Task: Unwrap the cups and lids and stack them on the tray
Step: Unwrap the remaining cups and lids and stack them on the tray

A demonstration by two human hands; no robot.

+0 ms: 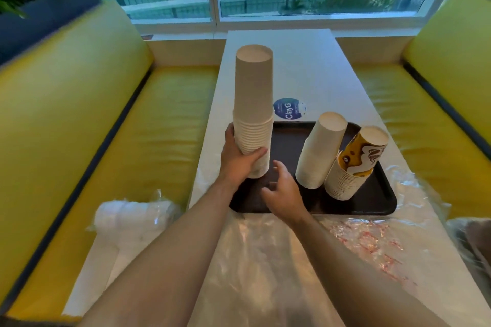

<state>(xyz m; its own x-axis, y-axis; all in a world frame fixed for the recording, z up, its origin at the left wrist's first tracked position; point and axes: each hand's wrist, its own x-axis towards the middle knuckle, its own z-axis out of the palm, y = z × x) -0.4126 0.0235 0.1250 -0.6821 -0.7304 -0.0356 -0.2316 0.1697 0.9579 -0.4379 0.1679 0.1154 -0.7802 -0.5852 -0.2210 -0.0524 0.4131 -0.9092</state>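
Two hands work at the near-left corner of the tray [372, 204]: left hand [239, 162] has fingers & thumb curled round the lower rims of the tall white cup stack [253, 103], which stands upside down w/ its base at the tray's left edge; right hand [281, 191] hovers just beside the stack's foot, fingers loosely spread, holding nothing. To seat it well, I'd keep the left grip low, lower the stack until the bottom rim sits flat inside the tray lip, and use the right hand to steady the base before letting go; it's tall, so prob tippy if set on the lip. On the tray's right side a shorter white stack [318, 151] leans against a printed-cup stack [353, 164], touching. Loose plastic wrap [265, 260] covers the table [305, 61] nearer the person. A still-wrapped bundle [132, 218], maybe lids, lies on the left seat; can't tell for sure.
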